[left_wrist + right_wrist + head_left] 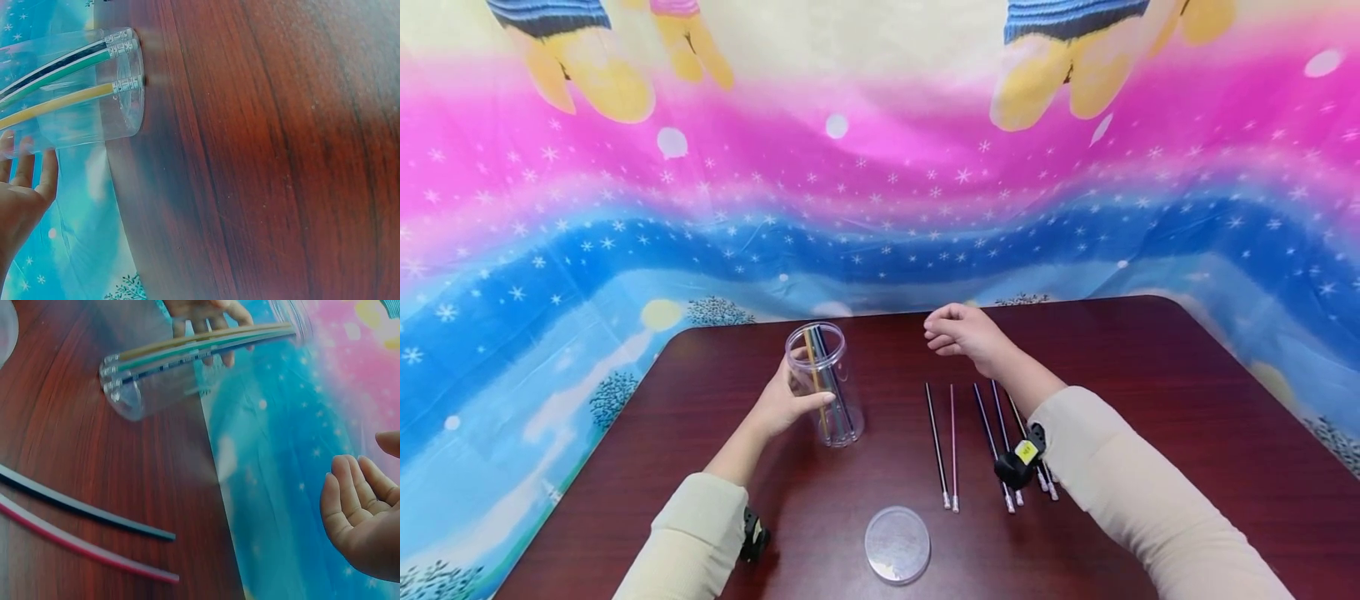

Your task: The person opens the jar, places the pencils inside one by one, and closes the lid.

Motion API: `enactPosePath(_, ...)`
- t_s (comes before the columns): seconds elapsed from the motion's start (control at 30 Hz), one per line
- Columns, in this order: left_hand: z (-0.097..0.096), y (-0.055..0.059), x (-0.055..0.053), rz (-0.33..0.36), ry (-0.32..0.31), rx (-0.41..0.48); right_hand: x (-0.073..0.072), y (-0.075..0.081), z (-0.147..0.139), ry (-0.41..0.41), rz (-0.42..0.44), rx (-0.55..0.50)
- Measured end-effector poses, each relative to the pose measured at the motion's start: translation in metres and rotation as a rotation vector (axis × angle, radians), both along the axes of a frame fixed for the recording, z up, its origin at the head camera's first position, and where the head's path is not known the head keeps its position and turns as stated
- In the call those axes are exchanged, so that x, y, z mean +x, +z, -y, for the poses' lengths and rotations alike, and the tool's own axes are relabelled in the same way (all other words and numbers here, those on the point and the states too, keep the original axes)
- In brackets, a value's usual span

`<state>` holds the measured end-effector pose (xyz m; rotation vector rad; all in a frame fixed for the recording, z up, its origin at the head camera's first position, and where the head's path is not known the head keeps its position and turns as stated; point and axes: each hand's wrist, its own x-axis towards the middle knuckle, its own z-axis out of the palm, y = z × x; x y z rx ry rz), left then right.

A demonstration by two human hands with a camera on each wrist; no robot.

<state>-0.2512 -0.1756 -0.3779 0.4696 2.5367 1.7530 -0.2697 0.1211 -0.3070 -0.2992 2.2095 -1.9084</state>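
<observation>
My left hand [778,404] grips the side of a clear plastic jar [847,379], which stands upright without its lid. Inside lean a yellow pencil [62,103], a green pencil [69,76] and a dark pencil [59,67], their ferrule ends at the jar's bottom. In the air to the right of the jar is my right hand [970,340], its fingers loosely bent and nothing between them. Below that hand, a black pencil [937,446] and a pink pencil [954,446] lie side by side on the table.
A round clear lid [897,546] lies near the front of the dark wooden table [700,400]. Several more pencils [990,433] lie to the right, partly hidden under my right forearm. A patterned cloth [850,183] hangs behind the table.
</observation>
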Motion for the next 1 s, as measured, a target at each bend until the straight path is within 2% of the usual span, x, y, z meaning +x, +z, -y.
enactPosePath(0.3, 0.001, 0.0, 0.001, -0.007, 0.012, -0.013, 0.008, -0.013, -0.04, -0.006, 0.027, 0.065)
enactPosePath(0.6, 0.002, 0.002, 0.002, -0.004, 0.003, -0.032, 0.016, -0.034, -0.077, -0.02, 0.083, 0.136)
enactPosePath(1.0, 0.002, 0.001, 0.001, -0.001, 0.001, -0.02, 0.021, -0.062, -0.117, -0.08, 0.134, 0.227)
